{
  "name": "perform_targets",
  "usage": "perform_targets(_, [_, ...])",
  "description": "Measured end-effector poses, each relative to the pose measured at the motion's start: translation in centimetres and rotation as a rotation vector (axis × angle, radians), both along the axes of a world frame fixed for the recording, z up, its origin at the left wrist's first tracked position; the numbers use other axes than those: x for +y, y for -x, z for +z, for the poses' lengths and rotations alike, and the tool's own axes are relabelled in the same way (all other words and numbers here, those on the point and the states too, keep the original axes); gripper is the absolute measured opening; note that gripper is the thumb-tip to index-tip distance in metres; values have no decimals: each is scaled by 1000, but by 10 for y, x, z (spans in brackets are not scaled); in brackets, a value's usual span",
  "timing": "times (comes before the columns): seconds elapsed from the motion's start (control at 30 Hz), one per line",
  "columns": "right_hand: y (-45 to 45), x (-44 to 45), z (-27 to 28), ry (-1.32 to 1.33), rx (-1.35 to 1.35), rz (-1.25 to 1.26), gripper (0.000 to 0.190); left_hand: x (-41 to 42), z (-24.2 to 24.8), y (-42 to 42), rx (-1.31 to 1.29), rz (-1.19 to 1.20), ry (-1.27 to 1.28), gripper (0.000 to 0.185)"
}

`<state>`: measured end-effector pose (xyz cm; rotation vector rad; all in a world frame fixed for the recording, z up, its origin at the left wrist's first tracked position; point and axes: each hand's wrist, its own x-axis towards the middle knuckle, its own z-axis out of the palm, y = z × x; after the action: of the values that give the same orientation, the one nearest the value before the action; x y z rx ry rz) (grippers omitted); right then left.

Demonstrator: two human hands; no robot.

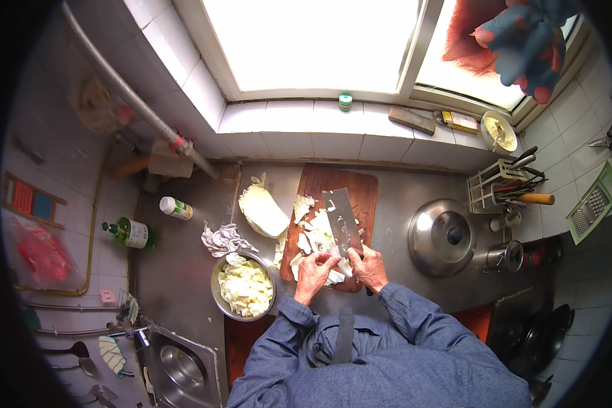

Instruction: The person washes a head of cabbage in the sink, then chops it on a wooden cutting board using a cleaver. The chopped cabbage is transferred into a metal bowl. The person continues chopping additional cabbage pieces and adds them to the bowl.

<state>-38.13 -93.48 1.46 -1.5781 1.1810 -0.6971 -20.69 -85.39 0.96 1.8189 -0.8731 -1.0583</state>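
A wooden cutting board (364,196) lies on the steel counter, with cut cabbage (320,232) spread over it. My right hand (370,268) is wrapped around the handle of a cleaver (340,217), whose broad blade points away from me and has bits of cabbage stuck to it. Close to the blade's near end, my left hand (312,275) has its fingers bent together on a pale cabbage piece (335,251). Left of the board rests a large piece of cabbage (262,209). A metal bowl (216,298) full of cut leaves stands nearer to me.
A crumpled cloth (227,238) touches the bowl's far side. Further left are a white bottle (175,208) and a green pump bottle (132,233). On the right sit a domed lid (438,237) and a utensil rack (484,191). A sink (211,367) is at the lower left.
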Motion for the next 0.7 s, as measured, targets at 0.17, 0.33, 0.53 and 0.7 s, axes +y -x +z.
perform_targets(0.17, [-5,10,-25,-50,-54,-1,27,12,-27,0,43,50,-84,29])
perform_targets(0.33, [7,1,4,-333,-189,-150,32,34,-39,-33,221,354,-31,26])
perform_targets(0.53, [28,-3,-8,-348,-237,-142,32,40,-22,-16,-5,331,-134,54])
perform_targets(0.7, [49,6,-2,-277,-62,-114,30,42,-5,-15,-917,76,-73,78])
